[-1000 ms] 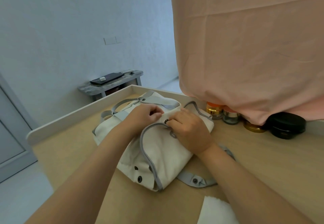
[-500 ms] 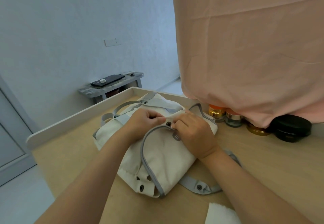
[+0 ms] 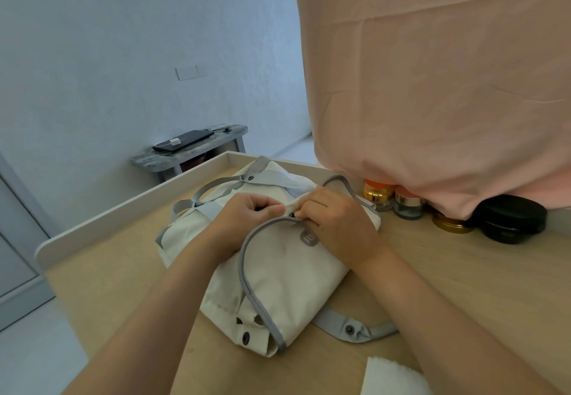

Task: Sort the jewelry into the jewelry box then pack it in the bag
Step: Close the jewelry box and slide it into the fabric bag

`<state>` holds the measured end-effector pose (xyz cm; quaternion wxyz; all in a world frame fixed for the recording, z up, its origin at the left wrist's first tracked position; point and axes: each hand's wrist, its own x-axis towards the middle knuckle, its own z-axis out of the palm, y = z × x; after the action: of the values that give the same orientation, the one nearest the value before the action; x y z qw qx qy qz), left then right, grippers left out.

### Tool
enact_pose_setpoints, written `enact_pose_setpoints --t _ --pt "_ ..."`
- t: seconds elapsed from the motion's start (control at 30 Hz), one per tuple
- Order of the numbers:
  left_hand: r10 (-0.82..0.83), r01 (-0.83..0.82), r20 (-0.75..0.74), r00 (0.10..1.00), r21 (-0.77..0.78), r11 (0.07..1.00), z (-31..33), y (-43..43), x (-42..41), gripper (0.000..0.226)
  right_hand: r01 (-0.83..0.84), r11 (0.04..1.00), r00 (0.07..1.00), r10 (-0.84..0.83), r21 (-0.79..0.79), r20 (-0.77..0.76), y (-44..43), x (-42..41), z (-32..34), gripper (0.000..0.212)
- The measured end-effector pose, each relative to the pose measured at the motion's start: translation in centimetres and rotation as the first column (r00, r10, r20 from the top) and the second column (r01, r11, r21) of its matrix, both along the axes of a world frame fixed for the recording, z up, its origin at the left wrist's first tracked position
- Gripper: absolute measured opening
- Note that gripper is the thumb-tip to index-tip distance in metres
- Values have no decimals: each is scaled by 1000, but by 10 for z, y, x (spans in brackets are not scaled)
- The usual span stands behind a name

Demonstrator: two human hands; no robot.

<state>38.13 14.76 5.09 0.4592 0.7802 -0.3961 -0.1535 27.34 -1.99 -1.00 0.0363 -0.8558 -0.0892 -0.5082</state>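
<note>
A cream canvas bag [image 3: 287,280] with grey trim and grey straps lies on the wooden table [image 3: 463,286]. My left hand [image 3: 247,218] pinches the cream fabric at the bag's top edge. My right hand [image 3: 336,224] pinches the grey-edged flap right beside it, where a dark snap sits between my fingertips. Both hands meet at the middle of the bag's opening. No jewelry box or jewelry is visible; the bag's inside is hidden.
Small jars with gold lids [image 3: 378,194] and a black round case [image 3: 509,221] stand at the back right under a hanging pink cloth [image 3: 432,85]. A white cloth [image 3: 392,379] lies at the near edge. A raised white rim [image 3: 123,209] borders the table's left side.
My two hands have drawn closer together at the bag's opening, bringing the flap's edge up to the fabric held by my left hand. The bag stays in place.
</note>
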Motion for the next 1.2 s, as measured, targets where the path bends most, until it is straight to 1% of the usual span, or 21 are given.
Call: enact_pose_setpoints --t 0.1,0.23,0.33,0.43,0.47,0.57,0.63,0.7,0.73,0.77,0.8,0.87,0.9,0.97,1.03,1.1,1.13,1.2 --pt "-12 12 12 1000 -19 1000 0 0 -2 13 -9 1000 999 8 -28 -46 -1 -1 0 16" --pt "-31 32 43 999 -13 999 0 0 -3 15 3 1000 999 -2 25 -50 -6 -1 -5 17" --pt "-54 53 98 994 4 999 -1 1 -5 13 -22 999 998 24 33 -54 -3 -2 -7 11" --pt "-73 71 105 992 27 997 0 1 -3 11 -32 998 999 33 48 -34 2 -4 -6 9" --pt "-72 69 99 992 34 997 1 0 -2 11 -25 999 999 26 36 -23 2 -4 -5 11" --pt "-60 53 112 992 66 996 4 -4 -2 11 25 999 999 -24 -39 26 4 -5 -5 26" --pt "-58 47 129 990 90 995 5 -5 -1 10 57 998 998 -55 -42 40 6 -6 -6 27" --pt "-63 47 139 988 117 992 6 -5 1 14 49 999 999 -49 11 16 5 -6 -6 17" --pt "-54 33 152 987 135 990 7 -5 1 20 32 998 999 -32 54 -10 5 -7 -5 9" --pt "-44 17 169 985 160 987 11 -5 0 26 12 994 999 -7 110 -44 6 -7 -5 6" --pt "-33 -2 185 982 182 983 15 -4 -2 30 -6 985 997 19 172 -77 8 -8 -5 14" --pt "-41 -5 209 977 218 976 23 -2 -9 23 2 949 990 42 315 -134 12 -10 -5 33" --pt "-73 -4 278 958 266 964 27 -1 -14 22 39 927 988 20 374 -151 15 -12 -5 38" --pt "-150 -39 488 860 355 934 24 1 -22 35 150 896 980 -78 418 -184 20 -13 -3 41" --pt "-165 -97 643 748 352 931 15 5 -28 40 262 875 947 -152 408 -283 23 -13 -2 48" --pt "-188 -139 736 651 360 923 0 12 -31 44 347 871 866 -156 347 -474 26 -12 -3 63" --pt "-203 -164 755 624 380 910 -7 15 -34 47 378 873 805 -147 307 -575 27 -12 -5 68" --pt "-218 -203 754 619 422 884 -21 21 -38 56 406 881 710 -135 244 -691 27 -12 -8 76"
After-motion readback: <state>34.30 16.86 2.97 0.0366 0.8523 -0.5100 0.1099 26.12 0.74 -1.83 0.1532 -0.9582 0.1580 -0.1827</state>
